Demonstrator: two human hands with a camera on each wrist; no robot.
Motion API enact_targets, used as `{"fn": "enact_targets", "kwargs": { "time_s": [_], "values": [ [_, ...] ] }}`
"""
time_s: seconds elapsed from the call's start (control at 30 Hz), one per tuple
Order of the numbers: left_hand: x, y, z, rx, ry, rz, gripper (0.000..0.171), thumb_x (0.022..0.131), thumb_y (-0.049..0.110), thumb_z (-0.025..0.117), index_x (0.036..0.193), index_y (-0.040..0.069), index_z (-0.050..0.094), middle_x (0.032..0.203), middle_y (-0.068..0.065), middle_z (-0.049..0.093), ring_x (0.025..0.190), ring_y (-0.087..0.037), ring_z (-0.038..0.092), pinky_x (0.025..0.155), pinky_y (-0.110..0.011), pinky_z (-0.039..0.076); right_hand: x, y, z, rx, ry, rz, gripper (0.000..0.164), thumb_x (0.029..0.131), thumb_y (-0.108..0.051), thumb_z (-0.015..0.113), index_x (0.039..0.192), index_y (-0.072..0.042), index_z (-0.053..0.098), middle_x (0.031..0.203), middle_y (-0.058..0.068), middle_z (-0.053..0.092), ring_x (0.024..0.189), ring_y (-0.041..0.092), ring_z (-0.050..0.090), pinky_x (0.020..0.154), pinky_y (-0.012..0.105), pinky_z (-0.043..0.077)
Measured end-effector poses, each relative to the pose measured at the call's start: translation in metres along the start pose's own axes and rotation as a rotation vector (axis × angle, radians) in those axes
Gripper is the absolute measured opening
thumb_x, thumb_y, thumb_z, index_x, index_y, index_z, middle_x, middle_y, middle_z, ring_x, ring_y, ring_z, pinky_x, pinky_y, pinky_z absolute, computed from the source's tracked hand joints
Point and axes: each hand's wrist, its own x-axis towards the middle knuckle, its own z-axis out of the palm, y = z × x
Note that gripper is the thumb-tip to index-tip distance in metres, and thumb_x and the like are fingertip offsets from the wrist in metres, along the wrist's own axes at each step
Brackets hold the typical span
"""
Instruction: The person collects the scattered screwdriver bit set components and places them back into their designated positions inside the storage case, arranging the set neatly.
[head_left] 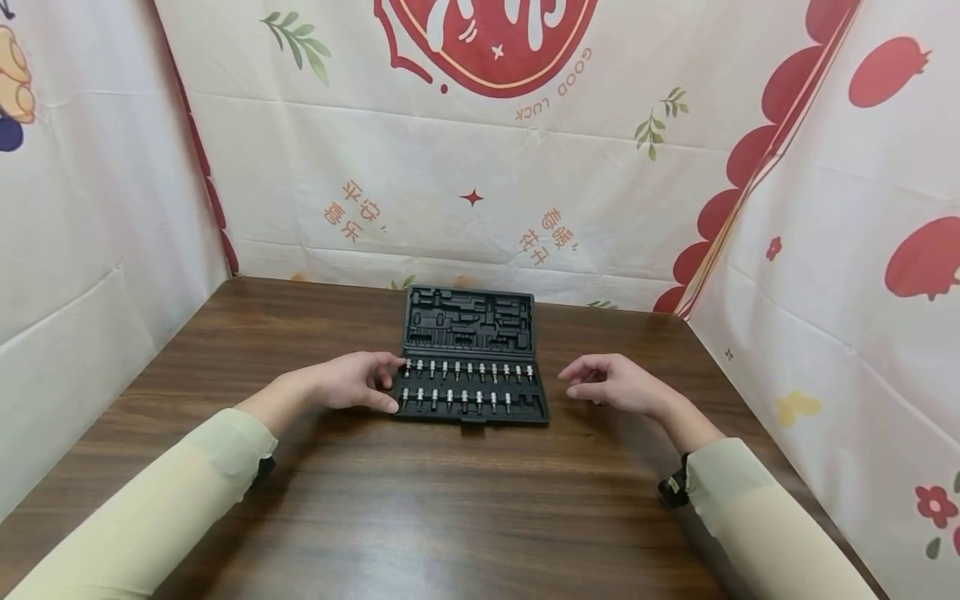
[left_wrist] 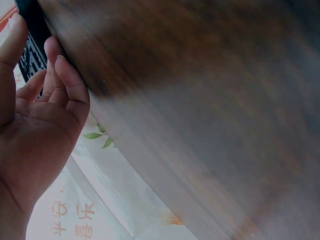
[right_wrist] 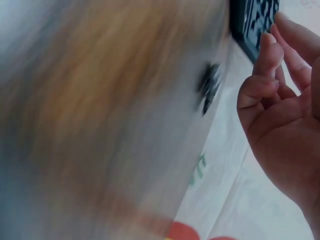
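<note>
A black plastic tool case (head_left: 471, 379) lies open on the table, its lid folded back. Two rows of silver-and-black bit sockets (head_left: 464, 397) fill its near half; bare slots show at the right end of the front row. At the case's left edge is my left hand (head_left: 352, 379), thumb at the near corner and fingertips farther up that side, not wrapped round it. My right hand (head_left: 618, 383) hovers right of the case, fingers loosely bent, holding nothing. In the right wrist view, a small dark shiny cluster (right_wrist: 210, 87) lies on the table, blurred.
The brown wood-grain table (head_left: 450, 508) reaches back to a printed white curtain (head_left: 450, 158). More curtain hangs along the left and right sides. The raised lid (head_left: 471, 321) has moulded recesses and stands near the table's back edge.
</note>
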Motion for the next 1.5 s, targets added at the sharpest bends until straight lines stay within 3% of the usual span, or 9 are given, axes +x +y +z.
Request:
{"fn": "enact_targets", "kwargs": {
  "time_s": [0.27,0.47,0.83,1.03,1.17,1.3,1.5],
  "values": [
    [0.001,0.001,-0.001,0.011,-0.008,-0.012,0.084,0.097,0.030,0.087,0.161,-0.007,0.046,0.116,-0.010,0.068,0.095,-0.016,0.066,0.090,-0.035,0.051,-0.016,0.024,-0.012,-0.052,0.008,0.023,0.029,0.102,-0.027,0.080,0.127,-0.014,0.079,0.107,0.006,0.073,0.089,0.023,0.063,0.077,0.035,0.056],
    [0.000,0.000,0.000,0.015,-0.002,-0.011,0.084,0.097,0.030,0.087,0.161,-0.007,0.046,0.117,-0.011,0.069,0.097,-0.016,0.066,0.091,-0.036,0.052,-0.020,0.031,-0.017,-0.075,0.008,0.018,0.027,0.101,-0.021,0.081,0.127,-0.014,0.079,0.109,0.006,0.074,0.088,0.020,0.062,0.075,0.031,0.055],
    [-0.001,0.003,0.000,0.003,-0.010,-0.022,0.084,0.097,0.029,0.086,0.162,-0.007,0.045,0.118,-0.011,0.068,0.097,-0.017,0.065,0.090,-0.036,0.052,-0.021,0.030,-0.013,-0.125,0.008,0.017,0.025,0.099,-0.014,0.082,0.124,-0.011,0.080,0.096,0.004,0.068,0.081,0.017,0.058,0.071,0.029,0.050],
    [-0.001,0.004,-0.001,0.000,-0.008,-0.018,0.085,0.097,0.028,0.087,0.161,-0.007,0.045,0.117,-0.011,0.068,0.098,-0.017,0.065,0.091,-0.037,0.052,-0.020,0.031,-0.011,-0.181,0.007,0.038,0.016,0.101,-0.013,0.079,0.117,-0.012,0.082,0.112,0.005,0.078,0.092,0.017,0.059,0.081,0.031,0.049],
    [-0.001,0.003,-0.001,0.004,-0.004,-0.018,0.084,0.097,0.028,0.087,0.161,-0.007,0.045,0.117,-0.011,0.068,0.098,-0.017,0.066,0.092,-0.037,0.052,-0.019,0.030,-0.011,-0.189,0.013,0.062,0.013,0.101,-0.013,0.078,0.113,-0.014,0.083,0.118,0.007,0.080,0.090,0.018,0.059,0.078,0.031,0.050],
    [-0.001,0.003,0.000,-0.002,-0.002,-0.020,0.085,0.097,0.028,0.087,0.161,-0.007,0.045,0.117,-0.011,0.068,0.098,-0.017,0.065,0.092,-0.037,0.052,-0.019,0.029,-0.011,-0.188,0.001,0.059,0.011,0.101,-0.013,0.078,0.111,-0.012,0.083,0.108,0.005,0.078,0.084,0.017,0.058,0.072,0.030,0.048],
    [-0.002,0.003,0.000,-0.004,-0.006,-0.020,0.084,0.097,0.029,0.087,0.161,-0.007,0.045,0.117,-0.011,0.068,0.098,-0.017,0.065,0.092,-0.037,0.052,-0.021,0.027,-0.010,-0.232,0.011,0.017,0.007,0.099,-0.020,0.082,0.104,-0.016,0.082,0.106,0.001,0.078,0.089,0.015,0.060,0.079,0.030,0.048]
  ]
}}
